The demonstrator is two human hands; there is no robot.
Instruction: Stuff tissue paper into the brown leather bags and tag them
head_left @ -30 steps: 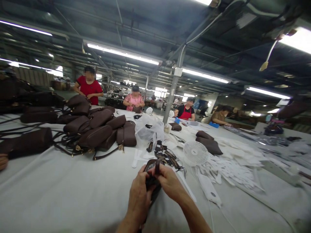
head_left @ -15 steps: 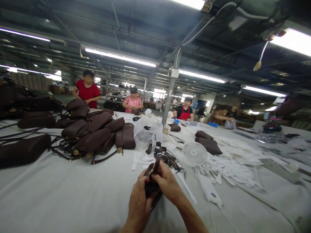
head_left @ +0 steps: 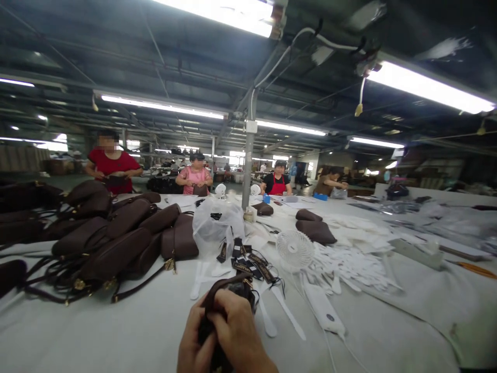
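Low in the middle of the head view, a dark brown leather handbag (head_left: 220, 284) is gripped between both hands, with a strap-like band along its top edge. My left hand (head_left: 192, 339) is wrapped around its left side. Bent over the front, the fingers of my right hand (head_left: 240, 329) pinch the brown band; part of the bag is hidden behind them. Just beyond lie black tags (head_left: 248, 264) with gold lettering and thin cords. White flat strips (head_left: 285, 308) rest on the table to the right of the hands.
Brown handbags (head_left: 116, 254) with straps are heaped at left. A clear plastic bag (head_left: 213, 223), a white fan (head_left: 295, 249) with a cabled white box (head_left: 322, 305), and a pile of white pieces (head_left: 353, 267) stand ahead. A grey post (head_left: 247, 171) rises mid-table; several people work beyond.
The view has turned right, so the surroundings appear further left. Both hands and the handbag sit lower and closer, and the right hand's fingers now curl over the band.
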